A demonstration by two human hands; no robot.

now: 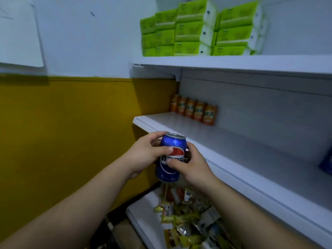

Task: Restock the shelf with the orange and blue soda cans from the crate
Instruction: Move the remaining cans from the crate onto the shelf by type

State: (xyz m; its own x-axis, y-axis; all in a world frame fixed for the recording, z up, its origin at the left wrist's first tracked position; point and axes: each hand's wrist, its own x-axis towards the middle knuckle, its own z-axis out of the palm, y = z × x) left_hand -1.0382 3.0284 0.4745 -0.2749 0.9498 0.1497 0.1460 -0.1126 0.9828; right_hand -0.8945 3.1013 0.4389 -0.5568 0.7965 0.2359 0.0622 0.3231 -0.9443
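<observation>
A blue soda can (pixel 171 148) is held upright in front of the left end of the middle shelf (pixel 224 141), just below its front edge. My left hand (pixel 147 153) grips it from the left and my right hand (pixel 192 164) from the right. Several orange soda cans (pixel 195 109) stand in a row at the back left of that shelf. Another blue object (pixel 327 162) shows at the frame's right edge on the same shelf. The crate is not in view.
The upper shelf (pixel 233 62) carries stacked green tissue packs (pixel 199 29). A lower shelf (pixel 142 212) holds a heap of snack packets (pixel 188 212). A yellow and white wall (pixel 71 123) closes off the left side.
</observation>
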